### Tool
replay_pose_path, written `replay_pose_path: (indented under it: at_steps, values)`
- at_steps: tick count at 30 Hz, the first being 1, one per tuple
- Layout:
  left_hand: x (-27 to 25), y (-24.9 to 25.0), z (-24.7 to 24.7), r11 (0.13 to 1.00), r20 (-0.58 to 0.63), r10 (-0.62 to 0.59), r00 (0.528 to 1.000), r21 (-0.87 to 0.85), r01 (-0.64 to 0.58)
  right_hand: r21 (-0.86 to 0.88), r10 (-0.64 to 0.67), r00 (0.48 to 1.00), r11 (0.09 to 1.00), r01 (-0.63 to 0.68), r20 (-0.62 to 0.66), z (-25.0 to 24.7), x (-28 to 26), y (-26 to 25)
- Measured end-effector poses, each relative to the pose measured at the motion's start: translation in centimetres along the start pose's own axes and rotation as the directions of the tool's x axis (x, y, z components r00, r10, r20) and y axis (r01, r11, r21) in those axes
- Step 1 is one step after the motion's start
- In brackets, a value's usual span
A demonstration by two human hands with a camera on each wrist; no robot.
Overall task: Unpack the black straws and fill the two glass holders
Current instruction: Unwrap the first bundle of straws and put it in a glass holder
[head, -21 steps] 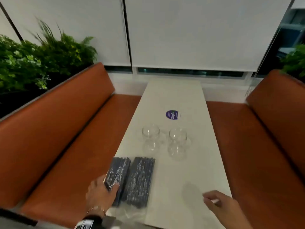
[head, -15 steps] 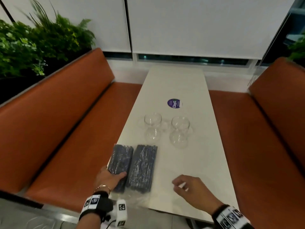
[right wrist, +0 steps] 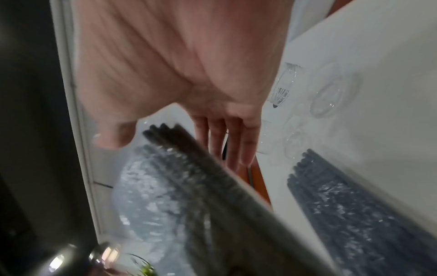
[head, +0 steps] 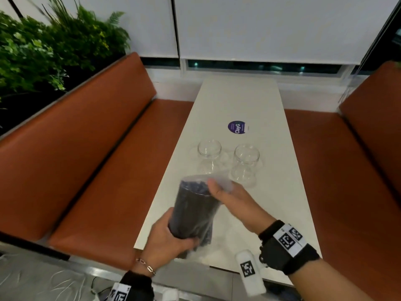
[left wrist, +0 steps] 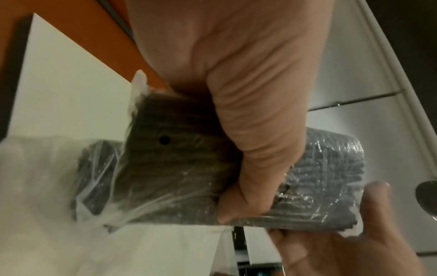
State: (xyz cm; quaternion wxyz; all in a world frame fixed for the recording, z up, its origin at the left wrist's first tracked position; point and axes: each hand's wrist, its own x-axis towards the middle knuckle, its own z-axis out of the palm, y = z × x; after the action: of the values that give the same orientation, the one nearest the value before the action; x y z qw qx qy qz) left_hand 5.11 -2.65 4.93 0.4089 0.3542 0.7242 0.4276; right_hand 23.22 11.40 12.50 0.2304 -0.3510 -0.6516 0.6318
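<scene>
Half a second before, both packs of black straws lay flat side by side near the table's front edge, the left hand resting on one and the right hand hovering loosely curled over bare tabletop; now one pack of black straws [head: 194, 210] had been lifted clear of the white table [head: 256, 101] and stood tilted in the air. The left hand [head: 168, 241] wrapped its fingers and thumb around the pack's lower end, while the right hand [head: 233, 205] met the upper end, thumb against the clear wrapper and the fingers mostly straight behind it; whether it truly pinched the plastic could not be told. The second pack [right wrist: 350, 203] lay flat on the table, showing only in the right wrist view. Beyond the hands stood the two glass holders [head: 209, 157] [head: 246, 165], upright, side by side and apart from each other, the raised pack overlapping the left one's base in the head view. Farther back lay a round purple sticker [head: 237, 127]. Orange benches [head: 91, 161] flanked the table's long edges, with green plants [head: 43, 51] behind the left backrest. Bare tabletop stretched behind the holders toward the window.
</scene>
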Motion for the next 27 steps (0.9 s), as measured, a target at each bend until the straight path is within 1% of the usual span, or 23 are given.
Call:
replay_pose_path:
  at_steps: [2, 3, 5, 8, 10, 13, 16, 18, 21, 23, 25, 27]
  values:
    - [0.1, 0.3, 1.5, 0.999, 0.074, 0.045, 0.996, 0.018, -0.046, 0.155, -0.011, 0.982, 0.987, 0.041, -0.187, -1.0, -0.3, -1.5]
    - [0.1, 0.8, 2.4, 0.997, 0.098, 0.07, 0.993, 0.008, -0.071, 0.189, -0.022, 0.964, 0.979, 0.074, -0.264, -1.6, -0.5, -1.9]
    - [0.3, 1.8, 4.3, 0.994, 0.165, 0.113, 0.98, -0.02, -0.112, 0.188, -0.056, 0.941, 0.974, 0.125, -0.333, -2.9, -1.2, -2.0]
    - [0.7, 4.0, 7.2, 0.986, 0.245, 0.163, 0.956, -0.083, -0.147, 0.163, -0.103, 0.932, 0.972, 0.168, -0.347, -4.6, -2.5, -1.2]
    - [1.5, 5.4, 9.3, 0.98, 0.239, 0.187, 0.953, -0.115, -0.164, 0.173, -0.118, 0.93, 0.967, 0.188, -0.349, -5.5, -3.3, -0.5]
    - [2.7, 7.5, 12.2, 0.972, 0.194, 0.186, 0.963, -0.178, -0.152, 0.234, -0.117, 0.922, 0.948, 0.215, -0.37, -6.7, -4.6, 0.5]
    - [3.7, 8.2, 14.9, 0.965, 0.217, 0.21, 0.953, -0.205, -0.166, 0.258, -0.123, 0.924, 0.939, 0.226, -0.363, -8.7, -5.5, 2.2]
    - [4.3, 7.4, 16.4, 0.965, 0.231, 0.209, 0.95, -0.209, -0.161, 0.268, -0.101, 0.942, 0.944, 0.192, -0.32, -9.9, -5.8, 3.8]
    - [4.9, 5.3, 18.5, 0.971, 0.235, 0.156, 0.96, -0.216, -0.105, 0.237, 0.016, 0.949, 0.969, 0.062, -0.315, -10.9, -6.3, 6.3]
    - [5.2, 4.4, 19.5, 0.973, 0.234, 0.145, 0.961, -0.211, -0.095, 0.204, 0.082, 0.944, 0.979, -0.016, -0.319, -10.7, -6.3, 7.7]
    - [5.3, 3.8, 20.3, 0.973, 0.224, 0.144, 0.964, -0.212, -0.096, 0.204, 0.116, 0.937, 0.978, -0.05, -0.33, -10.3, -6.0, 9.0]
    - [5.6, 2.8, 20.6, 0.979, 0.21, 0.121, 0.97, -0.188, -0.081, 0.225, 0.127, 0.939, 0.973, -0.055, -0.32, -9.8, -5.6, 9.9]
